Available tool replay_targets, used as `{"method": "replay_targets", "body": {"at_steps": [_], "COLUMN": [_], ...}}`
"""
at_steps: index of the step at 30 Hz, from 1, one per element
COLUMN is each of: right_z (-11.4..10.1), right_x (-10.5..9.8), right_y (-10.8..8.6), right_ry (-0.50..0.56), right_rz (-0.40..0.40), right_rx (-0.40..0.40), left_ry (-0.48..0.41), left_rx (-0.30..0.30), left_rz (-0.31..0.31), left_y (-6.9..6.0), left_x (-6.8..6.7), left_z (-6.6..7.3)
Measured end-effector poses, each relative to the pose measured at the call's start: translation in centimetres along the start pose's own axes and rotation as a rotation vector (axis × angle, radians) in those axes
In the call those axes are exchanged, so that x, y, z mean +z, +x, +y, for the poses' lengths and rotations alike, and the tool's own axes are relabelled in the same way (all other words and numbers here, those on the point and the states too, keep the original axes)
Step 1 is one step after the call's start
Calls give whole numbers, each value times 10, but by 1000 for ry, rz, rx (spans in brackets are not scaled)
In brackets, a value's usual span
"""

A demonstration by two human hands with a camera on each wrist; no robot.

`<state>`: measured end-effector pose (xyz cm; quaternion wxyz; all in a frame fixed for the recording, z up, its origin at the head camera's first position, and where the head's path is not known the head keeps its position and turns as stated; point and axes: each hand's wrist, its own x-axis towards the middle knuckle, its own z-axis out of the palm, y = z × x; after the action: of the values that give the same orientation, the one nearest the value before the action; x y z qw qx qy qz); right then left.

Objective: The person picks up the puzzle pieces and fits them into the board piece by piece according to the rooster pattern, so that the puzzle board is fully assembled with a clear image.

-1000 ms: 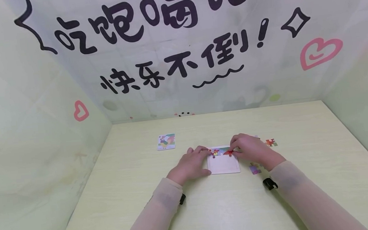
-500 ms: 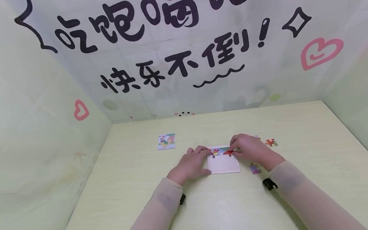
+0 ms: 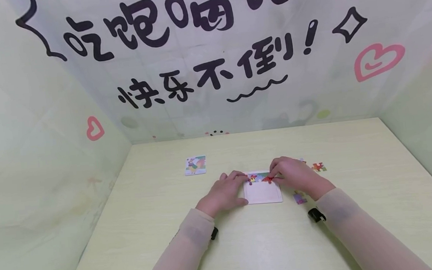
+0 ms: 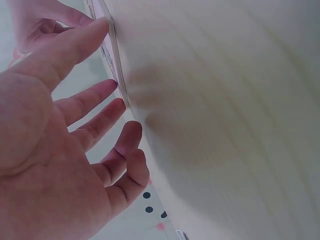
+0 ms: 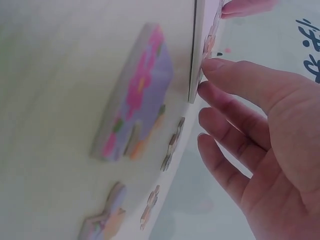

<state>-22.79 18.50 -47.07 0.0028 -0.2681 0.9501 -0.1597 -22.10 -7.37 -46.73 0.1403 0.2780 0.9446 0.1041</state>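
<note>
Tray: the white puzzle tray (image 3: 262,193) lies flat on the table (image 3: 138,219), between the two hands, its near part bare.
Far row: a strip of joined pieces (image 3: 258,177) lies along the tray's far edge, knobs pointing to the near side; fingertips cover both ends, so the piece count is unclear.
Left hand: the left hand (image 3: 223,195) has a loose, spread grip that clasps nothing; the thumb touches the tray's near left corner, two fingertips its left edge towards the far end.
Right hand: the right hand (image 3: 294,174) has thumb and forefinger together at the far right of the row; whether its grip pinches a piece or only presses cannot be told. The other fingers bend loosely.
Loose pieces: a purple piece with a pink flower (image 5: 142,90) lies right of the tray on the near side, a red-orange piece (image 3: 318,167) farther right and far; others lie partly hidden by the hand.
Picture card: a small card (image 3: 195,165) lies far left, well apart from the tray.
Progress: seemingly early; the far row looks laid, while the near rows appear left to fill.
</note>
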Motion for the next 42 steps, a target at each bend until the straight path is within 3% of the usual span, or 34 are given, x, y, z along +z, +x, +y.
{"method": "replay_targets", "body": {"at_steps": [7,15,24,42], "right_z": [-2,-3,-3,2], "right_x": [-4,-5,-1,1], "right_y": [2,5,4,5], "right_ry": [20,47,49,-53], "right_rz": [-20,-22,-32,25], "right_rx": [32,-23,-26,-85], "left_ry": [-3,2,-14,-9], "left_rx": [-2,-9,-6,-4], "left_rz": [-2,-5,-9,-4], "left_y": [0,0,0,0], "left_x": [0,-1,0,-1], "left_z": [0,0,0,1]}}
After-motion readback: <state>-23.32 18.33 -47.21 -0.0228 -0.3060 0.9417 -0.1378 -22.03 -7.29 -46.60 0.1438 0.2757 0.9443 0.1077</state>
